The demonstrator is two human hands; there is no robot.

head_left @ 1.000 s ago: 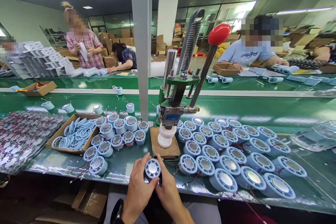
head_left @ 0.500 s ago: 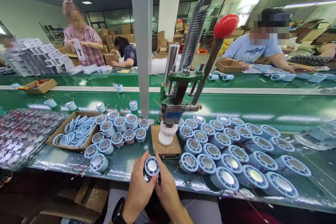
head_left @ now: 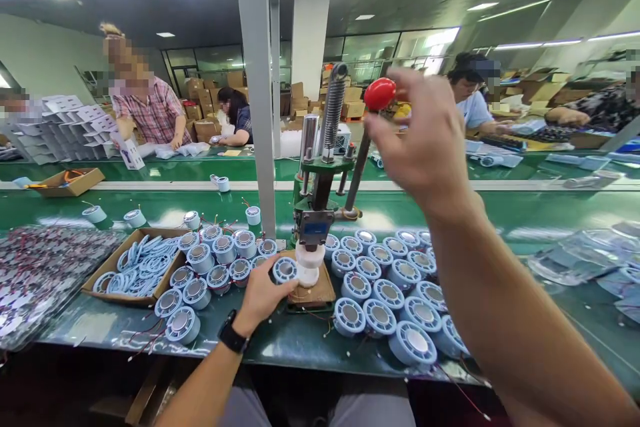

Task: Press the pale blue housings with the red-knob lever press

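Note:
My left hand (head_left: 263,293) grips a round light-blue motor housing (head_left: 285,269) with a silver disc in its top. That housing is at the left side of the white round fixture (head_left: 309,275) under the green hand press (head_left: 316,227); whether they touch, I cannot tell. My right hand (head_left: 425,140) is raised, slightly blurred, its thumb and fingers apart around the right side of the red lever knob (head_left: 380,94). No firm grip on the knob shows. The press lever stands upright, tilted right.
Rows of blue motor housings (head_left: 388,293) stand right of the press, several more (head_left: 199,258) to its left. A cardboard box (head_left: 163,285) holds blue rings. Bagged parts (head_left: 45,280) lie far left. A grey post (head_left: 257,100) rises behind. Co-workers sit across the green conveyor (head_left: 150,203).
My left hand has carried the motor housing forward to the press fixture. My right hand has left the housing and risen to the red knob. The view has tilted up.

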